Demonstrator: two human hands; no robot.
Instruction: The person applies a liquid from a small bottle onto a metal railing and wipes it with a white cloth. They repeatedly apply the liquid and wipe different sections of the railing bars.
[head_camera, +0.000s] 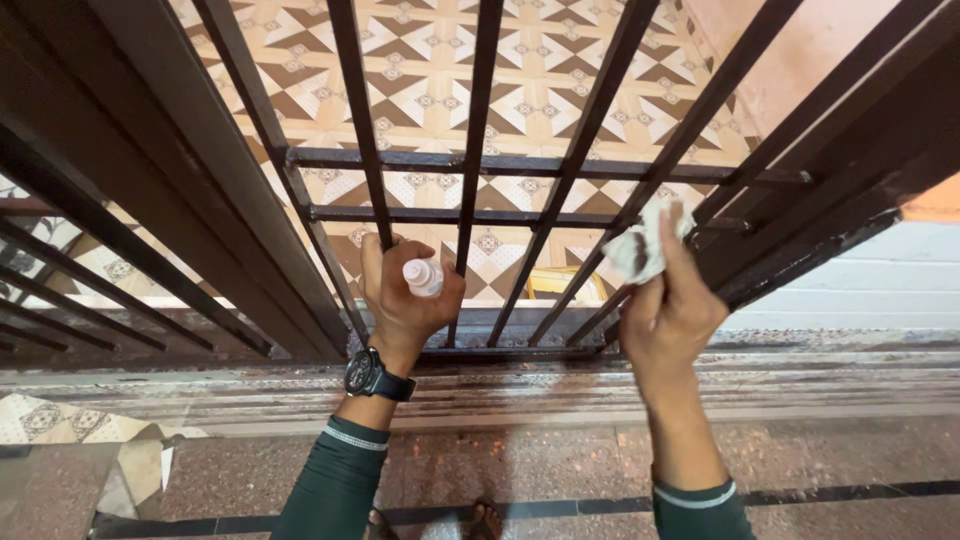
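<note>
Fingers of the right hand (668, 312) pinch a crumpled, grey-smudged white cloth (640, 245); left hand (405, 298) grips a small white bottle (423, 276).

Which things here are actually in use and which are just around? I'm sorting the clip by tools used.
In use:
- small white bottle, gripped in the left hand
- crumpled white cloth, pressed to a bar by the right hand
- dark metal gate bars

Just around:
- black wristwatch
- patterned floor tiles
- stone threshold step
</note>
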